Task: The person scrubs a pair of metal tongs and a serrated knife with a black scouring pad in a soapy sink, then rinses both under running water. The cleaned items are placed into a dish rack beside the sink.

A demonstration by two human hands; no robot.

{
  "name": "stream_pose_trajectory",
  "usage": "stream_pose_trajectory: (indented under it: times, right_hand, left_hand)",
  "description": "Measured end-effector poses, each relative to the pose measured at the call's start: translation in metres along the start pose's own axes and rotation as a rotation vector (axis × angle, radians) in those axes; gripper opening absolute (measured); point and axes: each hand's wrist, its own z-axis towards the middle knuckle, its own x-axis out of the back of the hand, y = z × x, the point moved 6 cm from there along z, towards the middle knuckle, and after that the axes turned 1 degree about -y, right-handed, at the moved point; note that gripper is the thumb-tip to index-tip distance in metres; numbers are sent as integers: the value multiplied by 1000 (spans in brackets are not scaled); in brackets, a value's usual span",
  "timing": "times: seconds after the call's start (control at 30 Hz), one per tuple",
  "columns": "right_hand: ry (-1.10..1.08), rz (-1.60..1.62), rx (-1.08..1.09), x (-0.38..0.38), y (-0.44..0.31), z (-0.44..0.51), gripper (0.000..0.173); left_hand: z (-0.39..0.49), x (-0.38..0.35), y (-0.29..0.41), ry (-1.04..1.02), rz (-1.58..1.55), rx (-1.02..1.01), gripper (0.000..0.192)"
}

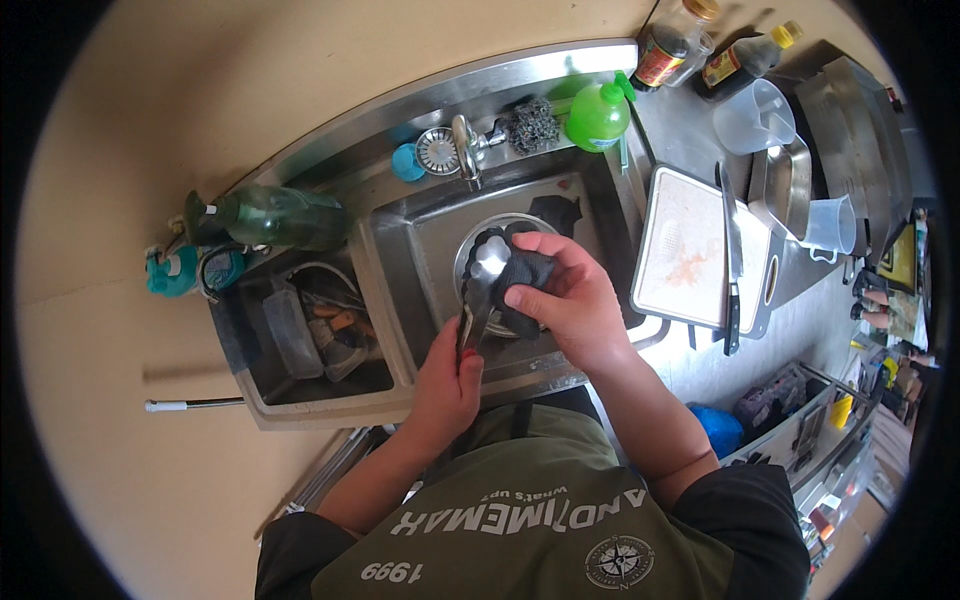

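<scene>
Over a steel sink, my left hand grips the narrow end of a shiny metal utensil with a scalloped, rounded head; its exact kind cannot be told. My right hand pinches a dark grey cloth against that head. Beneath both hands a round metal bowl stands in the basin, partly hidden. A dark cloth or scrap lies beside the bowl. Above the basin are the faucet, a sink strainer and a steel wool scourer.
A green pump bottle stands behind the basin. To the right, a long knife lies on a white cutting board, near plastic jugs and sauce bottles. The left basin holds plastic containers. A large green bottle lies behind it.
</scene>
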Motion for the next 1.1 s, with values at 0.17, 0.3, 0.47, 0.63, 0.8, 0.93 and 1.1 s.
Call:
stream_pose_trajectory:
  times: [0.17, 0.3, 0.47, 0.63, 0.8, 0.93, 1.1]
  right_hand:
    - [59, -15, -72, 17, 19, 2, 29]
    - [141, 200, -67, 30, 36, 2, 21]
    - [244, 441, -48, 65, 34, 14, 32]
    - [234, 593, -16, 72, 21, 14, 34]
    - [91, 147, 181, 48, -3, 5, 37]
    - [-133, -953, 533, 10, -23, -9, 45]
    - [-435, -1598, 748, -19, -3, -18, 42]
  left_hand:
    - [9, 9, 10, 59, 223, -156, 55]
    - [13, 16, 0, 80, 259, -127, 59]
    - [19, 6, -38, -122, -929, 314, 69]
    - [12, -8, -37, -240, -1209, 405, 85]
    - [10, -14, -36, -254, -1034, 392, 85]
    - [8, -16, -33, -273, -824, 378, 74]
    - [6, -16, -27, -301, -751, 380, 60]
